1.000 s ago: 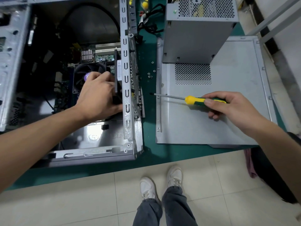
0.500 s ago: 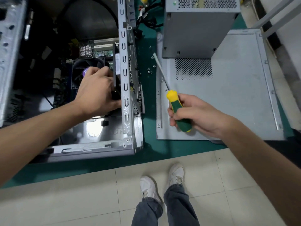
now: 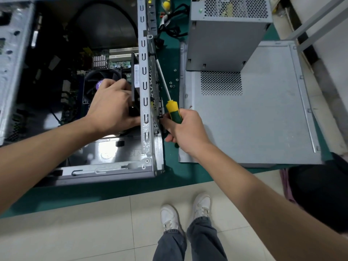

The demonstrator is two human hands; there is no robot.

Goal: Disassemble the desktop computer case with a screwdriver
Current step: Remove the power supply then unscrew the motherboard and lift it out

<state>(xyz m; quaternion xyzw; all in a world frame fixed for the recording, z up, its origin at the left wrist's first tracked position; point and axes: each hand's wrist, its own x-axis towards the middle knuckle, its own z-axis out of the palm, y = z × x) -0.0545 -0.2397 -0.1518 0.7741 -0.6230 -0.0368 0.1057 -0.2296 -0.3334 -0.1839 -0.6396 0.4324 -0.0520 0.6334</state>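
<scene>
Item: case (image 3: 148, 102), centre left of frame, lying open on the green mat (image 3: 173, 176); its perforated rear wall runs up the middle of the picture.

Item: left hand (image 3: 111, 106), inside the case at centre left. We see its fingers curled round a black part that sits against the inner face of the wall, beside the fan (image 3: 94, 85). What part it is we cannot tell.

Item: right hand (image 3: 185, 129), just right of the wall, wrapped round the green-and-yellow handle of the screwdriver (image 3: 174, 111). The shaft slants up and left along the outer face of the wall; the tip is lost among the perforations, so we cannot tell whether it sits in a screw.

Item: side panel (image 3: 263, 119), flat at right of frame, with the power supply (image 3: 224, 34) standing on its upper end.

Item: loose screws (image 3: 174, 84), scattered on the mat between case and panel.

Risks, as we judge them:
- The shaft lies at a shallow angle to the wall. A tip not square in the head may cam out and strip the screw, or skid along the metal.
- Once the last fastener is out, the black part rests on the left hand alone; a slack hold could drop it onto the fan or board.
- The right wrist hovers near the loose screws and could sweep them off the mat.
- Sheet-metal edges lie close to both hands; a slip could cut.
</scene>
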